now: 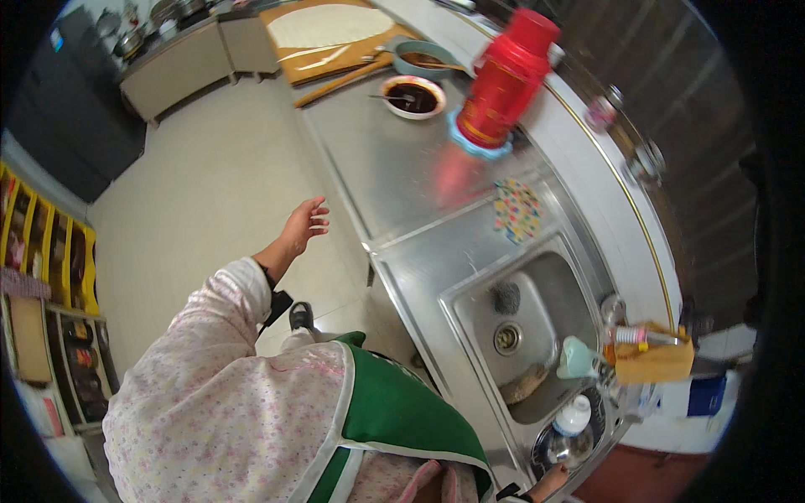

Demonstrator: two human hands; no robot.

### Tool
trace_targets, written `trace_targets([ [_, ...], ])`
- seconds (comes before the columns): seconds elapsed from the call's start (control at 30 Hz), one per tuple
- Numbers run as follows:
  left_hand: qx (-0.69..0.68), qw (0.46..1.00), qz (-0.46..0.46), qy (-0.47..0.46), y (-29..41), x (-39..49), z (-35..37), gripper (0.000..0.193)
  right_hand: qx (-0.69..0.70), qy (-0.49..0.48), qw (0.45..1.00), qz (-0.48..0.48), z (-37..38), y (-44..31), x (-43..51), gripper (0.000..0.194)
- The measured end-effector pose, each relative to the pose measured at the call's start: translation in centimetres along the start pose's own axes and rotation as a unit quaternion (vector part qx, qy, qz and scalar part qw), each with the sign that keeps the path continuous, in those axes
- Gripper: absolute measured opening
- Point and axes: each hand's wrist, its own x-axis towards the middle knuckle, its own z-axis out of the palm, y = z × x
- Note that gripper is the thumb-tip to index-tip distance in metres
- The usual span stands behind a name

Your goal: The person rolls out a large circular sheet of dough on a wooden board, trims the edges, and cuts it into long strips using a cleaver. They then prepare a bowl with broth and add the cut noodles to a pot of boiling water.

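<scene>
My left hand [305, 225] hangs over the floor beside the counter edge, holding nothing, its fingers apart. My right hand [550, 483] is low in the picture, at the near end of the sink unit. It is close to a shiny metal bowl [569, 446] and a white bottle [572, 415]; whether it grips anything is unclear. In front of me is the stainless steel sink [449, 302]. Its basin holds a dark scouring pad [505, 298] and a brownish scrubber or loofah [527, 385]. A pale green scoop-like thing [575, 358] hangs at the basin's rim.
A red thermos flask [506, 75] stands on the steel counter [377, 170], near a patterned cloth [517, 210]. Farther along are a bowl of dark sauce [415, 113], a grey-green bowl [418, 47], a rolling pin [343, 82] and a board [292, 69] with rolled dough [330, 25]. Yellow shelving [44, 232] stands left.
</scene>
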Motion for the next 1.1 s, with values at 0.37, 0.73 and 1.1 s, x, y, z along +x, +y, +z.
trace_targets([
  [0.37, -0.128, 0.99, -0.057, 0.015, 4.5, 18.5, -8.9, 0.049, 0.192, -0.094, 0.917, -0.338, -5.0, -26.3, -15.6, 0.019],
  [0.73, -0.174, 0.982, -0.059, 0.041, 9.0, 30.3, -10.1, 0.061, 0.303, -0.234, 0.876, -0.295, -11.8, -43.6, -33.6, 0.011],
  [1.1, -0.14, 0.972, -0.189, -0.019, 12.0, 33.0, -11.7, 0.069, 0.363, -0.31, 0.708, -0.521, -10.5, -77.4, -45.3, 0.01],
])
